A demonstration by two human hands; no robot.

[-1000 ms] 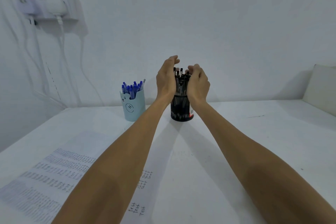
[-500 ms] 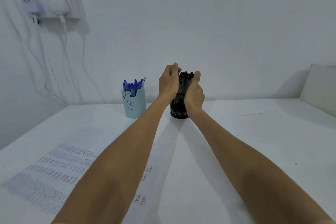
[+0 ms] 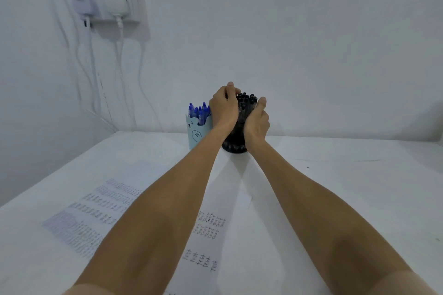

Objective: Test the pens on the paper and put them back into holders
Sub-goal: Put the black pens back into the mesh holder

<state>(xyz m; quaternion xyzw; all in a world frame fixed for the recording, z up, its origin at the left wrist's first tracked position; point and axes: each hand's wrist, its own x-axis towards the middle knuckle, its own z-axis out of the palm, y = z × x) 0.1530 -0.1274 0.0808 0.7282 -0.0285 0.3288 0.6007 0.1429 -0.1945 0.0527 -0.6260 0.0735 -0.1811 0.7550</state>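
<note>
A black mesh holder (image 3: 233, 146) stands at the far middle of the white table, full of black pens (image 3: 247, 103). My left hand (image 3: 224, 109) wraps the left side of the pen bunch, fingers curled over the tops. My right hand (image 3: 257, 122) cups the bunch from the right. Just left of them stands a light blue holder (image 3: 196, 134) with a bear face, holding several blue pens (image 3: 197, 111). A sheet of paper (image 3: 208, 227) with rows of handwritten test marks lies under my forearms.
The table (image 3: 347, 187) meets a white wall behind the holders. A wall socket with plugs (image 3: 107, 2) hangs high at the left, with cables running down to the table's back left corner. A pale object sits at the far right edge (image 3: 440, 127).
Both hands have closed in around the black pens and dropped lower on the bunch; the left fingers, raised a second ago, now curl over the pen tops.
</note>
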